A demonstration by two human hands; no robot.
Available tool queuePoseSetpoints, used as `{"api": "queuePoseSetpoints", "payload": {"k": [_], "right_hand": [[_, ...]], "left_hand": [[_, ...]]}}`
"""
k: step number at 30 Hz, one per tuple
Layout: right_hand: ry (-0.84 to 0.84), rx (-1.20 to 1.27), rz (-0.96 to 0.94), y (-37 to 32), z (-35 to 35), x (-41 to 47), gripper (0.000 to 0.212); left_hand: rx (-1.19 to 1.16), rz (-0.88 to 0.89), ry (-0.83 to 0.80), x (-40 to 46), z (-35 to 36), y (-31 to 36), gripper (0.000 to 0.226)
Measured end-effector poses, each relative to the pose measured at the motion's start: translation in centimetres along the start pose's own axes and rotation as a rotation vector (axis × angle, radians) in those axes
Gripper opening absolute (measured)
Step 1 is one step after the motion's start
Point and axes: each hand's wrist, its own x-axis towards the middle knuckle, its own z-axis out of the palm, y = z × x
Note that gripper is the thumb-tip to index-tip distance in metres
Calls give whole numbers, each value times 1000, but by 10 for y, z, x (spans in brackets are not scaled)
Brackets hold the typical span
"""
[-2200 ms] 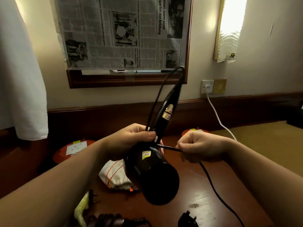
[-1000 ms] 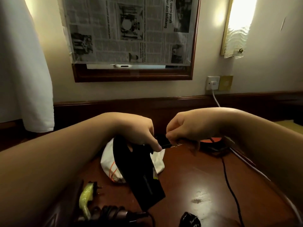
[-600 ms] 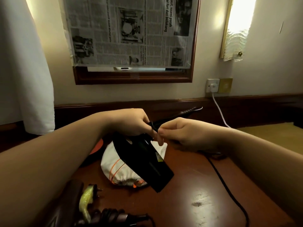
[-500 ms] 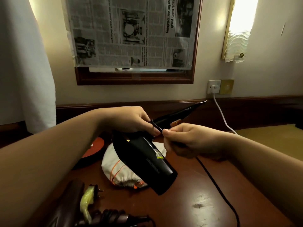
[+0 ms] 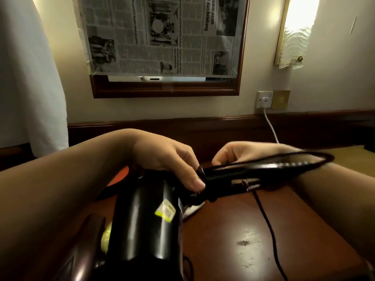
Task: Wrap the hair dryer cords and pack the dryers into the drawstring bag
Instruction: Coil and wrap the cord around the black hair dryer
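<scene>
My left hand (image 5: 172,159) clamps the black hair dryer (image 5: 148,224) where barrel meets handle, thumb pressed on the joint so the body cannot turn while the cord (image 5: 269,161) goes round. The barrel points down toward me above the worktop (image 5: 233,240); the folding handle (image 5: 243,179) juts to the right, offered as a spool. My right hand (image 5: 241,154), partly hidden behind the handle, is curled shut on the cord and leads a loop along the handle's length. The slack trails down across the wood, unwound, so wrapping looks only part done. The white drawstring bag (image 5: 190,209) peeks out beneath the dryer, kept near for packing. A second dark dryer (image 5: 85,250) lies at the lower left, awaiting its turn.
</scene>
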Motion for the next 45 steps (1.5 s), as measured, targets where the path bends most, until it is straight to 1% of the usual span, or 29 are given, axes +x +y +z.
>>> {"api": "queuePoseSetpoints", "payload": {"k": [2, 3, 4, 6, 8, 11, 14, 16, 18, 20, 23, 25, 26, 28, 29, 30, 32, 33, 34, 35, 37, 39, 41, 43, 45], "right_hand": [[-42, -81, 126, -17, -4, 0, 25], [-52, -113, 206, -24, -3, 0, 22], [-65, -156, 273, -34, -2, -1, 19], [-50, -223, 356, -52, 3, -6, 16], [35, -220, 379, -66, 10, -13, 15], [208, -189, 334, -74, 27, -24, 22], [318, -128, 248, -73, 51, -37, 20], [381, -112, 176, -69, 66, -45, 18], [416, -67, 94, -59, 80, -51, 19], [368, 22, 28, -44, 91, -56, 29], [163, 133, -35, -22, 98, -62, 46], [48, 153, -52, -1, 98, -61, 51], [19, 148, -41, 8, 96, -59, 50], [-4, 150, -23, 20, 89, -52, 42], [-6, 159, -5, 19, 82, -50, 35], [2, 145, 27, 15, 74, -50, 30], [24, 32, 73, -5, 53, -56, 17], [29, 32, 103, -16, 45, -61, 13], [52, 75, 128, -27, 38, -66, 15], [51, 119, 156, -36, 35, -70, 18], [65, 74, 219, -53, 35, -72, 24], [115, -40, 321, -67, 40, -70, 28], [161, -145, 373, -78, 48, -72, 29], [217, -212, 363, -82, 59, -77, 30], [290, -203, 322, -77, 70, -81, 31]], "left_hand": [[74, -108, -65, 9, 9, 6, 30], [96, -161, -82, 14, 14, 8, 22], [111, -209, -87, 19, 17, 9, 19], [128, -281, -65, 28, 22, 8, 19], [174, -325, -18, 30, 22, 8, 25], [256, -329, 97, 28, 17, 8, 35], [342, -280, 190, 25, 13, 8, 39], [338, -221, 215, 18, 12, 12, 36], [270, -146, 257, 6, 8, 15, 39], [136, -38, 282, -8, 4, 14, 37], [-48, 141, 250, -22, 6, 12, 28], [-150, 221, 278, -28, 9, 16, 22], [-193, 238, 249, -31, 11, 19, 27], [-218, 251, -25, -32, 17, 27, 47], [-193, 231, -133, -29, 21, 31, 52], [-152, 184, -194, -26, 26, 35, 53], [-36, 82, -235, -17, 34, 39, 40], [11, 38, -238, -14, 38, 40, 32], [44, -2, -231, -10, 40, 40, 24], [65, -46, -221, -7, 42, 40, 16], [106, -131, -199, -3, 44, 41, 12], [146, -197, -157, 3, 45, 42, 15], [207, -240, -66, 6, 43, 41, 20], [235, -239, 34, 3, 37, 36, 29], [192, -206, 118, -1, 29, 31, 32]]}}
